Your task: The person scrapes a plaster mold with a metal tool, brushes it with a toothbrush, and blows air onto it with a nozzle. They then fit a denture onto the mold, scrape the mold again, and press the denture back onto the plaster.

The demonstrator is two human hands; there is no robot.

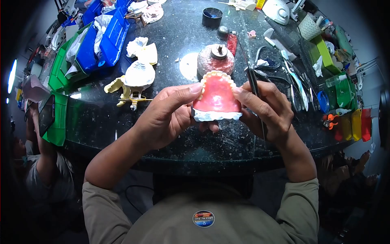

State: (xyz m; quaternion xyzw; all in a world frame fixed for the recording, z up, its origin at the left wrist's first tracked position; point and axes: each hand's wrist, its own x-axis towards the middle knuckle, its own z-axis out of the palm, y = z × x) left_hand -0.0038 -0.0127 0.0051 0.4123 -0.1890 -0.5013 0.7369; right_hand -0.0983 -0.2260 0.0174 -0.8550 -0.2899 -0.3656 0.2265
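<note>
Between both hands is an upper denture (217,94) with a glossy pink base and cream teeth, seated on a white plaster model whose rim shows underneath. My left hand (172,110) is closed round its left side, thumb on the teeth and some fingers beneath. My right hand (268,107) grips the right side with the thumb near the teeth. It also holds a slim dark hand tool (254,81), its thin shaft pointing down past the fingers; its working tip is hard to make out. Just beyond the denture stands a round, pink-stained burner (215,61) with a metal cap.
Plaster casts (139,73) and a brass articulator (133,99) lie left, beside blue bins (109,38) and green bins (59,118). Pliers (266,61), a toothbrush (293,75) and slim instruments lie right. A black cup (212,17) stands farther back. Another person's arm (42,150) is far left.
</note>
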